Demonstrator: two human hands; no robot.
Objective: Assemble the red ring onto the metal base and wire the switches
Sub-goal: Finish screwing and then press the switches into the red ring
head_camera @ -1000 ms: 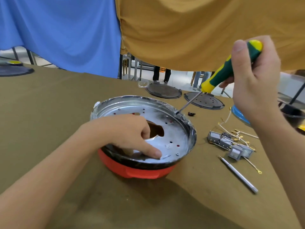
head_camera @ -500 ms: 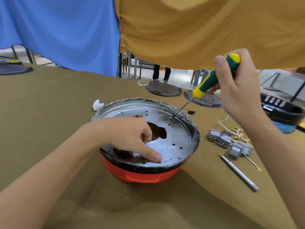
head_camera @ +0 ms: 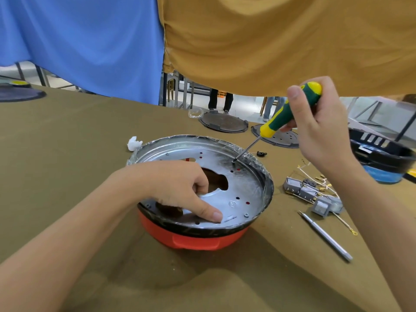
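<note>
1. The metal base (head_camera: 247, 190) is sitting on the red ring (head_camera: 193, 240), near centre on the olive-covered table (head_camera: 67, 154).
2. The right hand (head_camera: 319, 131) is gripping a green-and-yellow screwdriver (head_camera: 290, 110), its tip resting on a screw at the base's far right rim.
3. The left hand (head_camera: 180, 188) is pressing on the plate, forefinger extended and the others curled.
4. Judged step: fastening base to ring. The next move is calling for a plumb, seated tip and steady turning.
5. The switches (head_camera: 315, 194) are lying unwired, right of the base.
</note>
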